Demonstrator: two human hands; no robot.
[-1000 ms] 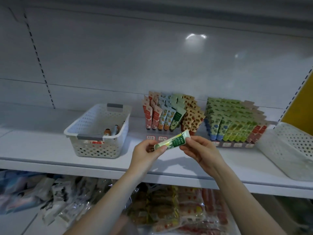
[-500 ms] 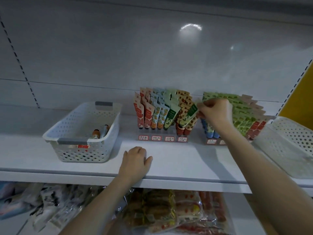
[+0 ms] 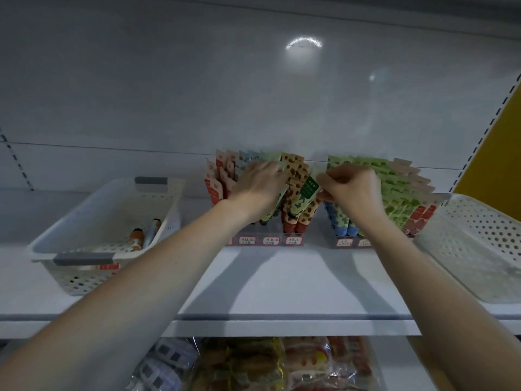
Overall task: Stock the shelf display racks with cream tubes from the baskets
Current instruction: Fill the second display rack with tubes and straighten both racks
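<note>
Plainly the job was well along; the left rack (image 3: pixel 270 240) stood packed with cream tubes in red, blue, green and brown rows, and the right rack (image 3: pixel 400 190), just to the right of it, was packed too, mostly with green. My right grip (image 3: pixel 352 190) was closed to a pinch on the flat top end of one green tube (image 3: pixel 308 191); that tube hung tilted at the right-hand end of the left rack, its lower end down among the brown tubes but, I judged, not yet seated in a slot. My left grip (image 3: pixel 258 190) lay with fingers stretched against the tubes in the middle of the left rack, pressing them aside; it had hold of nothing that I could see. The left basket (image 3: pixel 84 260), well to the left of the left rack on the same shelf (image 3: pixel 282 286), had only two tubes (image 3: pixel 136 239) lying in it, one with an orange body, the other bluish; the right basket (image 3: pixel 479 238), beyond the right rack, showed me no tubes, though part of it ran out of sight. What was left, as I reckoned it, was to seat this tube and then fetch those two; whether the racks had room for them I could not tell.
</note>
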